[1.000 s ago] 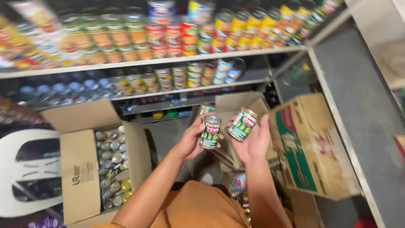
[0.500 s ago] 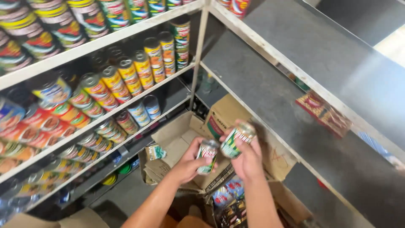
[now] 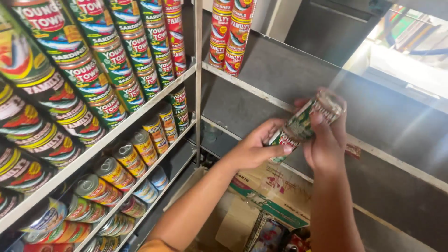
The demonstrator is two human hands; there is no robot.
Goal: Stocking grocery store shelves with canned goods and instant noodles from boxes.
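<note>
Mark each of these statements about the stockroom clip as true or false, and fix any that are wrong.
1. Both hands hold cans. True: the left hand and right hand grip two green-labelled cans end to end.
2. The grey shelf behind the hands is packed full. False: only red cans stand at its left end.
3. The left shelves carry rows of cans. True.
4. The cardboard box sits above the hands. False: it lies below them.
</note>
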